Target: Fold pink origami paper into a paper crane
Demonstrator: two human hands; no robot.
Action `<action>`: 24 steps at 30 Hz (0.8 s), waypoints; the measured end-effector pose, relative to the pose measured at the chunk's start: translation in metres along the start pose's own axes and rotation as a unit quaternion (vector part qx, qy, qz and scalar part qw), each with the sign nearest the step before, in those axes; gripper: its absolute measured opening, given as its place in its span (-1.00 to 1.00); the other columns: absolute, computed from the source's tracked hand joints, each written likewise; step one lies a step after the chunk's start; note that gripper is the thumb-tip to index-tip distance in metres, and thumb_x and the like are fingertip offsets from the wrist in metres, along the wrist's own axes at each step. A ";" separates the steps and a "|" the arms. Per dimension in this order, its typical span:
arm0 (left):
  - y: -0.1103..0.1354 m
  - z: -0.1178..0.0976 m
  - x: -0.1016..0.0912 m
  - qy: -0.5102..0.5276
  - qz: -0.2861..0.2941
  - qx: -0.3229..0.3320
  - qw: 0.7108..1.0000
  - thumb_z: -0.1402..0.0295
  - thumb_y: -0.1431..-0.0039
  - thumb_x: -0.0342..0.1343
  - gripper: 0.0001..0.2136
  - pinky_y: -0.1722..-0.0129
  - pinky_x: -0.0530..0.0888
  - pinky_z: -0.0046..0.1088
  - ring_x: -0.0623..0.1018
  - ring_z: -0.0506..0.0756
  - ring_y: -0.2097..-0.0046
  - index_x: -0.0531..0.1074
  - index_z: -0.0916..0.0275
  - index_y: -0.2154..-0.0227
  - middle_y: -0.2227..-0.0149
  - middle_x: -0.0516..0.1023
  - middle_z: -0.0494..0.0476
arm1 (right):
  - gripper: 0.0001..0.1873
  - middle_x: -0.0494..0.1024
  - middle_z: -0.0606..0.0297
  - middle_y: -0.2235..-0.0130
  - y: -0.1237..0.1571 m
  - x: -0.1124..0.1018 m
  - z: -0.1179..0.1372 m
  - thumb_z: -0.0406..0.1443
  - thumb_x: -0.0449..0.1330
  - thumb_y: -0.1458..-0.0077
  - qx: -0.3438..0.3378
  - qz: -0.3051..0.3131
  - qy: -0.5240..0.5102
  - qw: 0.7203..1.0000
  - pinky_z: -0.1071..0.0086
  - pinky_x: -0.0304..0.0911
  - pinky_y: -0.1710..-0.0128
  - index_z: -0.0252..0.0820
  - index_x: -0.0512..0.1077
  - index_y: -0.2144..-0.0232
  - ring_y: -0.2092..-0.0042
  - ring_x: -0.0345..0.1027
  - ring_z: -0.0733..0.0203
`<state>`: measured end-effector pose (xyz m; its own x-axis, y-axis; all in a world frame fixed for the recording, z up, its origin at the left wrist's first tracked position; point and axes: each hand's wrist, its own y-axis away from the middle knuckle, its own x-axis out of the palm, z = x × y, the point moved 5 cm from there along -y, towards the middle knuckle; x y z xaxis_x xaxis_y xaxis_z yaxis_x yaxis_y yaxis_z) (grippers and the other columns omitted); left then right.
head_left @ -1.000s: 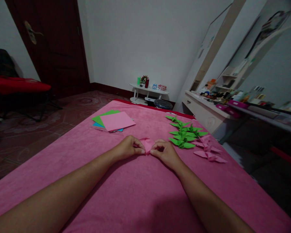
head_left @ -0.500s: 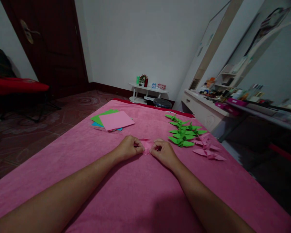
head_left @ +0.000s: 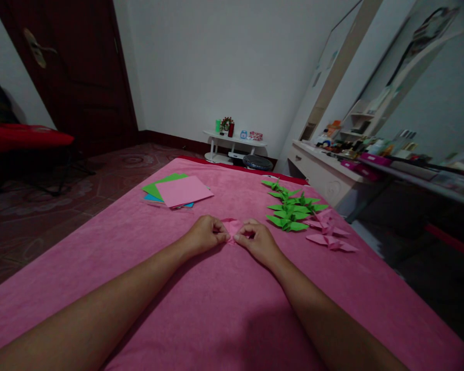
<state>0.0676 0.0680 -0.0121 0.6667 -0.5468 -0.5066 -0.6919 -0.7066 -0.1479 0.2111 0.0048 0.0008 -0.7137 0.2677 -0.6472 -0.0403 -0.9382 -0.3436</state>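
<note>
A small piece of pink origami paper (head_left: 232, 226), partly folded, lies between my two hands on the pink cloth (head_left: 201, 299). My left hand (head_left: 209, 230) pinches its left side between thumb and fingers. On the right side, my right hand (head_left: 257, 238) pinches the paper too, its thumb close to the left thumb. The fingers cover much of the paper, so its exact fold is hard to make out. Right of my hands sit several green paper cranes (head_left: 288, 221), and beside them a few pink paper cranes (head_left: 331, 242).
Loose square paper sheets (head_left: 185, 191) in pink, green and blue are stacked at the far left of the cloth. Beyond the far edge stands a low white shelf (head_left: 235, 138) with small items. A cluttered dressing table (head_left: 328, 165) is on the right, a red chair (head_left: 27, 136) on the left.
My right hand has shifted slightly left, bringing the two thumbs nearer together over the pink paper. The whole view has moved a little; the cranes and the sheets lie as before.
</note>
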 end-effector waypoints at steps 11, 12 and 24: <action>-0.003 0.007 0.002 0.009 -0.011 -0.033 0.999 0.27 0.07 0.11 -0.78 0.50 0.28 -0.54 0.41 0.01 0.49 0.48 0.37 0.59 0.58 0.48 0.07 | -0.84 0.41 0.31 0.40 0.001 0.006 -0.001 -0.20 0.28 0.11 0.037 0.028 -0.022 0.999 0.44 0.13 0.36 -0.17 0.54 0.50 0.34 0.26 0.27; -0.003 0.007 0.002 0.028 -0.003 -0.033 0.999 0.26 0.07 0.12 -0.78 0.48 0.29 -0.54 0.42 0.02 0.48 0.49 0.37 0.57 0.57 0.49 0.07 | -0.85 0.41 0.31 0.40 0.001 0.006 -0.001 -0.20 0.27 0.11 0.041 0.027 -0.031 0.998 0.44 0.13 0.36 -0.17 0.54 0.50 0.34 0.27 0.27; 0.001 0.003 0.001 0.099 0.041 -0.053 0.993 0.28 0.10 0.18 -0.79 0.48 0.25 -0.52 0.39 -0.01 0.51 0.51 0.38 0.54 0.55 0.49 0.09 | -0.84 0.37 0.34 0.49 -0.002 0.005 0.000 -0.30 0.18 0.09 0.055 0.022 -0.105 0.993 0.45 0.10 0.39 -0.23 0.51 0.60 0.41 0.22 0.30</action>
<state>0.0670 0.0684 -0.0151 0.6585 -0.6740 -0.3348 -0.7195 -0.6943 -0.0174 0.2080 0.0081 -0.0019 -0.8457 0.1862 -0.5001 -0.0750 -0.9693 -0.2342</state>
